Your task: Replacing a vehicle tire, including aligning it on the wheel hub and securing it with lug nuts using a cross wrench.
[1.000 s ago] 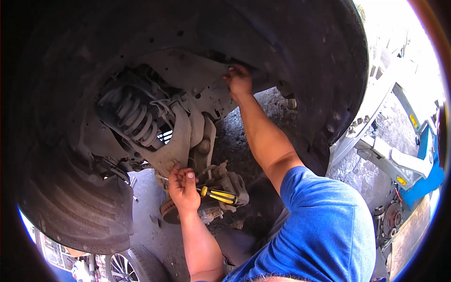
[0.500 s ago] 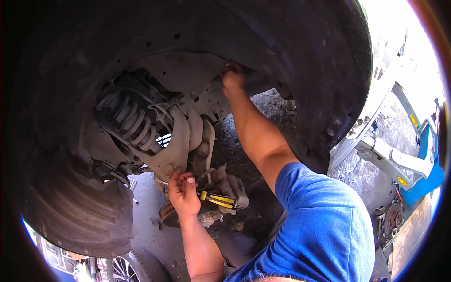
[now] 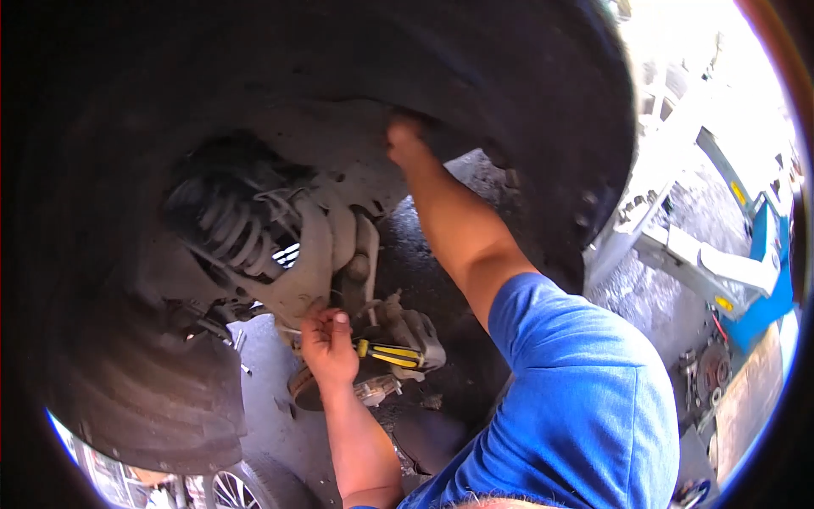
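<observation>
My left hand (image 3: pixel 331 349) grips a yellow-and-black screwdriver (image 3: pixel 393 354), below and right of the coil spring (image 3: pixel 243 240); my right hand (image 3: pixel 406 141), blurred, finger state can't tell, is up and right of that spring. Control arm (image 3: pixel 310 270) just right of spring.

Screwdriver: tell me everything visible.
The screwdriver has a thick handle striped yellow and black, plastic by its look. In the picture it slants slightly down to the right, handle end in front of the brake caliper; whether those two touch is unclear. The left hand holds it around the shaft, hiding most of that; the tip can't be made out.
</observation>
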The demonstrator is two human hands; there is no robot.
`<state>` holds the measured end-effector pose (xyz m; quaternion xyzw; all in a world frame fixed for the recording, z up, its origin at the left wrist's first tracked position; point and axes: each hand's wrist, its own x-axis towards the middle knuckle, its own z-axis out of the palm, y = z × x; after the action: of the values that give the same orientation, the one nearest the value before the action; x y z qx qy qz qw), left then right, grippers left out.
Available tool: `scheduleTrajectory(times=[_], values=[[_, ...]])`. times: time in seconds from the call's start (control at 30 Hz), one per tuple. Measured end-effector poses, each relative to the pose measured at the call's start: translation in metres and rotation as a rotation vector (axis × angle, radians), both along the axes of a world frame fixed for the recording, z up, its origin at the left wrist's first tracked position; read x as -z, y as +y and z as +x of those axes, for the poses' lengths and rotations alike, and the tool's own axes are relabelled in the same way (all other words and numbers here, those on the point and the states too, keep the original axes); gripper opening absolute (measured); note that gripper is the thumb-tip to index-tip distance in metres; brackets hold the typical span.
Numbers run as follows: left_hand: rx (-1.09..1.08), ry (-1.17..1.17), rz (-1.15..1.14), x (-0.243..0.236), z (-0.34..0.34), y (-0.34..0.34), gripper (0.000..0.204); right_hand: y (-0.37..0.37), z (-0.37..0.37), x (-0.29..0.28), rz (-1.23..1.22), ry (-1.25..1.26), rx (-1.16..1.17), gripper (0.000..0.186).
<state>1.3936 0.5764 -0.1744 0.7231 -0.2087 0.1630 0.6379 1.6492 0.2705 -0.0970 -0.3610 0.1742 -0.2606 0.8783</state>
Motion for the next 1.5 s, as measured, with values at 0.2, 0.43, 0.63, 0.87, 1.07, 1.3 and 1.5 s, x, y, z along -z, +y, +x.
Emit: scheduleTrajectory(times=[0.2, 0.43, 0.63, 0.87, 1.07, 1.3, 1.5], values=[[-0.172, 0.067, 0.173, -0.002, 0.003, -0.002, 0.042, 0.048, -0.128, 0.024, -0.538, -0.044, 0.209, 0.034], [-0.145, 0.113, 0.403, -0.011, 0.003, -0.004, 0.047, -0.013, -0.381, 0.088, -1.214, -0.504, -1.223, 0.026], [-0.150, 0.020, 0.460, -0.015, -0.002, -0.008, 0.050, -0.167, -0.485, 0.101, -1.229, 0.867, -0.406, 0.021], [-0.147, 0.003, 0.461, -0.019, -0.007, -0.010, 0.049, -0.234, -0.429, 0.165, -1.572, 1.055, 0.202, 0.025], [-0.153, 0.018, 0.466, -0.017, -0.005, -0.006, 0.052, -0.244, -0.415, 0.162, -1.579, 1.128, 0.092, 0.023], [-0.124, -0.008, 0.461, -0.014, -0.003, -0.003, 0.049, -0.257, -0.412, 0.166, -1.583, 1.076, 0.033, 0.025], [-0.124, -0.016, 0.396, -0.012, -0.002, -0.005, 0.049, -0.268, -0.403, 0.169, -1.691, 1.135, 0.028, 0.024]])
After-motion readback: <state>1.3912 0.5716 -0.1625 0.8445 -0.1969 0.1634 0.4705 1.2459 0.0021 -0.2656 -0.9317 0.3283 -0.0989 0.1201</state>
